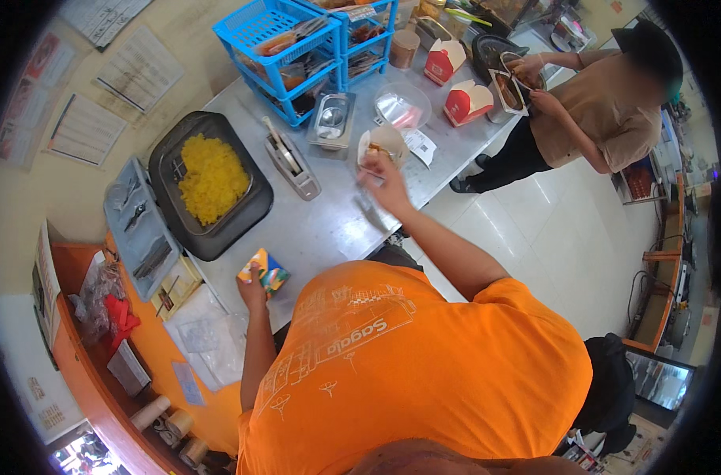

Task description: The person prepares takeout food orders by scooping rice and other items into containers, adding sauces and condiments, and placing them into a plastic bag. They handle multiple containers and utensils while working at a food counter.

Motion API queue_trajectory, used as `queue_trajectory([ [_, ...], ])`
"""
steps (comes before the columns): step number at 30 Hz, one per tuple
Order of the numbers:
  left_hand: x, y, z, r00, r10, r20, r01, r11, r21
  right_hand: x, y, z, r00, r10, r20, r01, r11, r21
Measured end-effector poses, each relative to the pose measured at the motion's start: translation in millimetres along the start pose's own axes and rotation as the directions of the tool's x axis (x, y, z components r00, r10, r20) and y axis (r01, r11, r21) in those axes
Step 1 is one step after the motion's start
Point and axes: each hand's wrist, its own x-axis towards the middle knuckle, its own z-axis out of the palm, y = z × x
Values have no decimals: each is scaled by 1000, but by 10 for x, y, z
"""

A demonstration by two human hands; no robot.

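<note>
My left hand grips a small yellow, blue and green printed carton at the near left of the metal table. Over the table's right part is my right hand, blurred by motion. Its fingers are at the near side of an open white paper food box with brownish food inside. Whether they pinch anything is not plain. A printed paper slip lies beside that box. To its left are a tape dispenser and a steel container.
A black pan of yellow rice stands left. Blue stacked baskets, a clear round lid and red food boxes occupy the far side. A co-worker handles food containers at the right.
</note>
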Motion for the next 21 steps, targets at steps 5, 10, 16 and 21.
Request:
queue_trajectory([
  [5, -120, 276, 101, 855, 331, -399, -184, 914, 362, 639, 918, -992, 890, 408, -205, -428, 902, -61],
  [10, -673, 1204, 870, 836, 541, 88, -549, 823, 147, 746, 1230, -1096, 892, 339, 300, -364, 931, 32],
  [16, -952, 2006, 2172, 710, 537, 455, -565, 821, -87, 558, 996, -1021, 823, 198, 533, -256, 966, 36],
  [21, -1066, 1777, 2286, 721, 579, 380, -566, 809, -158, 469, 743, -1128, 760, 4, 650, 30, 999, -42],
])
